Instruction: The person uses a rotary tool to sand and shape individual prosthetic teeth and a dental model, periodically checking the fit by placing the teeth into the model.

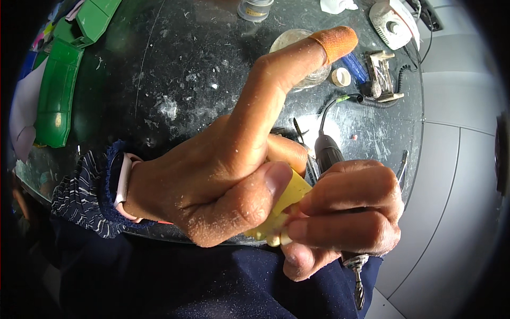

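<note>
My left hand [212, 170] comes in from the left, its thumb and bent fingers closed on a yellow plaster-like piece [294, 192]. Its index finger stretches away from the piece and wears an orange finger bandage [336, 43]. Small pale tooth-like bumps [273, 240] show at the piece's lower end. My right hand [353, 207] is closed around a black rotary handpiece [328, 150], whose metal burr [359, 292] points down past the palm. The right fingertips also press on the yellow piece beside a small whitish bit [285, 236]; they partly hide it.
On the dark, dust-marked table [186, 69] a round dish [289, 40] lies behind my left index finger, a small ring-shaped pot [341, 77] and blue item [355, 67] beside it. Green bins [56, 95] stand left, a white device [392, 25] far right. The handpiece cord [324, 114] runs back.
</note>
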`<state>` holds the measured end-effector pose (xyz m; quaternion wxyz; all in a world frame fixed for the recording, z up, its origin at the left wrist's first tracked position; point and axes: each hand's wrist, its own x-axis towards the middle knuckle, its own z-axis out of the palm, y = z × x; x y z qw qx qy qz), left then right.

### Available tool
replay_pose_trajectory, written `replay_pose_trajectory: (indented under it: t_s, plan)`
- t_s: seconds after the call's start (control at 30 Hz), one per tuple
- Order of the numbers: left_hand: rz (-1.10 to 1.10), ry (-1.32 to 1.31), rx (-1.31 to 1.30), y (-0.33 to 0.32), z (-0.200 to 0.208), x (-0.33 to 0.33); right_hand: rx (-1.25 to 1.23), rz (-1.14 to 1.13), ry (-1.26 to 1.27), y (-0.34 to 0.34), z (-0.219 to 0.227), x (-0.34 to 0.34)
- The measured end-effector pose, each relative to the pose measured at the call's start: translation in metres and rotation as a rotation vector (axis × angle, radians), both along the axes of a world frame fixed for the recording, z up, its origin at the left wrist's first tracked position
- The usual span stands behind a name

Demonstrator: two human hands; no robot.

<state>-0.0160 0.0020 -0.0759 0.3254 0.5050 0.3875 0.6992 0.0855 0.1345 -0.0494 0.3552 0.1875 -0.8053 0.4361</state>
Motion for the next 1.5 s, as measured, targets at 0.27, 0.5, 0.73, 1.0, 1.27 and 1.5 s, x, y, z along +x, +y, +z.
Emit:
replay_pose_trajectory:
  t_s: [0.27,0.5,0.73,1.0,1.27,1.5]
  plan:
    - [-0.022,-0.052,-0.119,-0.002,-0.001,-0.003,0.084,-0.049,0.070,0.002,-0.001,-0.002]
    - [-0.193,-0.213,-0.521,-0.002,0.023,-0.016,0.233,-0.159,0.007,0.011,0.013,0.005]
    - [0.342,0.115,-0.606,-0.032,0.012,-0.040,-0.032,-0.003,-0.243,0.019,0.042,0.011]
    - [0.660,0.391,-0.824,-0.040,0.017,-0.054,-0.335,0.167,-0.342,0.027,0.053,0.013]
    - [0.616,0.224,-0.402,-0.025,0.076,-0.011,-0.421,0.275,-0.414,0.038,0.056,0.018]
    - [0.174,-0.290,-0.375,0.004,0.110,0.019,-0.420,0.369,-0.462,0.039,0.069,0.019]
